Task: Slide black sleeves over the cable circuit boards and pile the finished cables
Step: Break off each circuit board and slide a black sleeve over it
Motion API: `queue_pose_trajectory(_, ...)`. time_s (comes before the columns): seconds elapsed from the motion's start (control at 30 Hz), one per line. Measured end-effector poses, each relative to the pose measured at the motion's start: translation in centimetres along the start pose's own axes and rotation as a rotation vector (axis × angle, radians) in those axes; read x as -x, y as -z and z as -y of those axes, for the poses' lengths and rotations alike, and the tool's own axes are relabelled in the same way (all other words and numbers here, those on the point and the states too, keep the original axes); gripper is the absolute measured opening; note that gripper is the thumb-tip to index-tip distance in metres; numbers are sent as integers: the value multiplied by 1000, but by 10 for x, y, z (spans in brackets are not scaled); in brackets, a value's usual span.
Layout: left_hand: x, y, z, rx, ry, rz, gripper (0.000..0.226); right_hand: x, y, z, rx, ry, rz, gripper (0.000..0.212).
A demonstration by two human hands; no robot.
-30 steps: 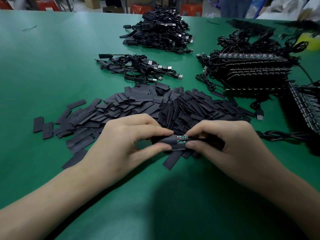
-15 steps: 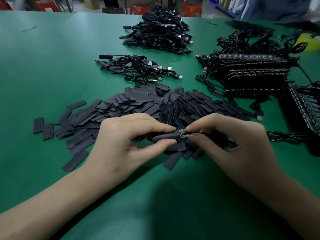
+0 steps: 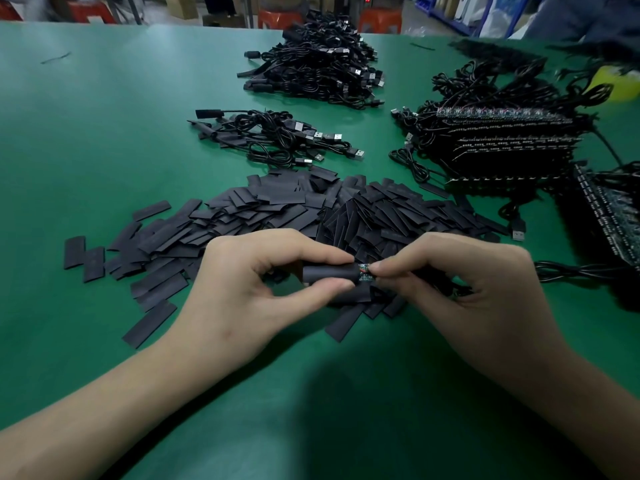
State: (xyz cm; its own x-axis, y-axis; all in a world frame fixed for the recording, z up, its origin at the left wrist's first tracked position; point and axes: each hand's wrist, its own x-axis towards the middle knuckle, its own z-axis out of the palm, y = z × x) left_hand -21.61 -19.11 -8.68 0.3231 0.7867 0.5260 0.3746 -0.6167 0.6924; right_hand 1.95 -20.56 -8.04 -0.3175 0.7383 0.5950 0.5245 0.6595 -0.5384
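My left hand (image 3: 252, 289) pinches a black sleeve (image 3: 327, 273) between thumb and forefinger, just above the green table. My right hand (image 3: 460, 289) pinches the small circuit board (image 3: 364, 273), whose coloured end still shows at the sleeve's right mouth. The board's black cable (image 3: 571, 271) trails off to the right. A wide heap of loose flat black sleeves (image 3: 277, 213) lies right behind both hands. Two piles of sleeved cables sit further back: a small pile (image 3: 277, 140) and a large pile (image 3: 311, 64).
Stacked rows of bare circuit boards with tangled cables (image 3: 502, 140) stand at the right, and more boards (image 3: 609, 220) at the right edge. A yellow object (image 3: 616, 81) lies far right. Bare green table (image 3: 104, 116) spreads to the left.
The sleeve has slid further right over the circuit board, so less of the board shows. My right hand's fingertips have moved closer to the sleeve's mouth.
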Motion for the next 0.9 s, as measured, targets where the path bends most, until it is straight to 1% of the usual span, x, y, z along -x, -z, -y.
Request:
queue_pose_trajectory(0.1,0,-1,0,27,33,4,19,0,0,3,9,-16,-11,5)
queue_pose_trajectory(0.17,1,-1,0,33,55,5,19,0,-1,4,-16,-32,-16,2)
queue_pose_trajectory(0.23,0,-1,-1,40,70,12,20,-2,0,4,-37,-40,-13,4)
queue_pose_trajectory(0.53,0,2,2,154,166,50,19,-4,6,0,-1,-25,7,5)
queue_pose_trajectory(0.67,0,0,0,200,198,45,25,-3,5,0,-21,-42,18,5)
queue_pose_trajectory(0.9,0,-2,-4,244,220,38,17,-2,-2,4,-62,-69,-2,6)
